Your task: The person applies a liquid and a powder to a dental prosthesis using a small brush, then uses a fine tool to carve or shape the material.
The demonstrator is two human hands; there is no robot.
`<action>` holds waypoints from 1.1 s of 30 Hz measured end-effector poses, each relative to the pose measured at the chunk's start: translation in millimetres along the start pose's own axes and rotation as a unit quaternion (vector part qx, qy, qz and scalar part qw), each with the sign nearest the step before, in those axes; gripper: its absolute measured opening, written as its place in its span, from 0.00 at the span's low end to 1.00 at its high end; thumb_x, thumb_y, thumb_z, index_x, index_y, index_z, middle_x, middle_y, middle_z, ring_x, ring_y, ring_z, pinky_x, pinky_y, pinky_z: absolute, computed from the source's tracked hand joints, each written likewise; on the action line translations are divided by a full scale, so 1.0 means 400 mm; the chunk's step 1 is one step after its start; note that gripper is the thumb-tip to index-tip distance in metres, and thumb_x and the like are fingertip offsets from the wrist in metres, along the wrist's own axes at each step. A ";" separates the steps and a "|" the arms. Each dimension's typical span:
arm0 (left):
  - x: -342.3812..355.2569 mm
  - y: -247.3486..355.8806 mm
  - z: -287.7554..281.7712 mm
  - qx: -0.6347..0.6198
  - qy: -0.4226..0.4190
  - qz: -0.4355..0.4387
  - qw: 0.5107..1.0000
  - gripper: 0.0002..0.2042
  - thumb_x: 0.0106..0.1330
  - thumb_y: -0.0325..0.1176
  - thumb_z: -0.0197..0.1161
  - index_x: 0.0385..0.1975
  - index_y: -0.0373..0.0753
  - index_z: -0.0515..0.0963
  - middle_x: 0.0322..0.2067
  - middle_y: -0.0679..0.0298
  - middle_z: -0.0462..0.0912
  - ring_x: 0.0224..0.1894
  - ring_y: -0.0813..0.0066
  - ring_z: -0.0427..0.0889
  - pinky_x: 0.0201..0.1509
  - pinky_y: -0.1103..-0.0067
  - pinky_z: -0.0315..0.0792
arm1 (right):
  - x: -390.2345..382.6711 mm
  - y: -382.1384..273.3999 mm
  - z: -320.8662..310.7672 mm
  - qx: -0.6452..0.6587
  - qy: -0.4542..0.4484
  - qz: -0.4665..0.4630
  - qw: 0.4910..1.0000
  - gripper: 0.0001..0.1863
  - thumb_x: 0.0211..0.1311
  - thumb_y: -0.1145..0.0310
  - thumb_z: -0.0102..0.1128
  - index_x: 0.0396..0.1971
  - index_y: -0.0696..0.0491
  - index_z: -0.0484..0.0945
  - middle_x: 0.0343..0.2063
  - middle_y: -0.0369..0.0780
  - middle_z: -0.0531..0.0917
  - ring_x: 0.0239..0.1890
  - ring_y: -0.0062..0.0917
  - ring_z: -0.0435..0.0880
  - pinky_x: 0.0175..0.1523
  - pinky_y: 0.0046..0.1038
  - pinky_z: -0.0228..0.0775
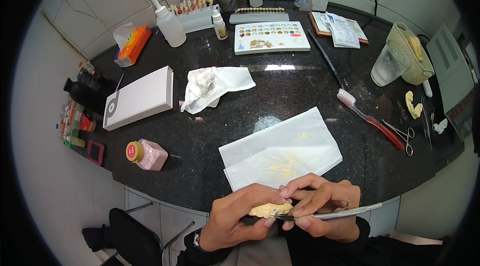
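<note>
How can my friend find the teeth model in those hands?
From the black countertop, find the flat white paper dusted with yellow. Just below it in the picture, the left hand holds the teeth model. It's pale yellow with a blue spot, unlike the slim silver tool in the right hand.

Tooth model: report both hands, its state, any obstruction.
Left hand gripping tooth model. Right hand holding knife, tip at model's edge. White paper with yellow dust lies beyond; no obstruction seen.

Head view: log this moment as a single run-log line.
left hand: grips yellowish dental cast | right hand: holds slim metal tool, tip at cast | beyond hands: white paper with yellow dust, on black counter
</note>
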State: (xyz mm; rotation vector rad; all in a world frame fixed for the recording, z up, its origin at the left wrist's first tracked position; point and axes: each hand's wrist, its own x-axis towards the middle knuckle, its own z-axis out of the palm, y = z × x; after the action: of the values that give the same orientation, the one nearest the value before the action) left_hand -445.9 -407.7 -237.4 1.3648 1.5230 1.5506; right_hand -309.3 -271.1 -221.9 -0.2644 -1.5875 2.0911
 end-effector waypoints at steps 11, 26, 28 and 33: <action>0.002 -0.001 0.002 -0.003 -0.006 0.000 1.000 0.15 0.53 0.21 0.63 0.42 0.32 0.76 0.38 0.55 0.81 0.41 0.66 0.83 0.44 0.76 0.77 | -0.003 0.010 -0.010 0.001 -0.017 -0.025 1.000 0.04 0.47 0.79 0.65 0.24 0.62 0.78 0.28 0.52 0.81 0.44 0.38 0.81 0.53 0.42 0.74; -0.003 -0.004 0.000 -0.010 0.002 -0.017 1.000 0.14 0.54 0.23 0.63 0.42 0.33 0.76 0.37 0.57 0.81 0.41 0.68 0.83 0.44 0.78 0.76 | -0.008 0.017 -0.013 -0.003 -0.034 -0.051 0.998 0.06 0.49 0.82 0.65 0.29 0.64 0.78 0.38 0.58 0.79 0.52 0.41 0.78 0.54 0.39 0.75; -0.007 -0.006 0.002 -0.027 0.001 -0.025 0.999 0.14 0.55 0.24 0.63 0.42 0.33 0.76 0.38 0.57 0.81 0.41 0.68 0.83 0.44 0.78 0.76 | -0.007 0.017 -0.014 -0.008 -0.044 -0.060 0.997 0.06 0.49 0.81 0.66 0.29 0.64 0.79 0.38 0.58 0.79 0.51 0.41 0.78 0.54 0.39 0.75; -0.007 -0.004 0.002 -0.026 0.002 -0.017 1.000 0.14 0.56 0.24 0.63 0.43 0.33 0.76 0.38 0.57 0.81 0.42 0.68 0.83 0.45 0.77 0.76 | -0.006 0.014 -0.016 -0.003 -0.056 -0.067 0.996 0.06 0.49 0.81 0.66 0.29 0.64 0.79 0.38 0.59 0.79 0.50 0.42 0.79 0.54 0.39 0.75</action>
State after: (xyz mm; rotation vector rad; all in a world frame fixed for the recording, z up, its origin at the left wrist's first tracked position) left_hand -444.8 -409.5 -239.7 1.3023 1.4902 1.5626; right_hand -306.0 -268.0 -229.6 -0.0427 -1.6288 2.0284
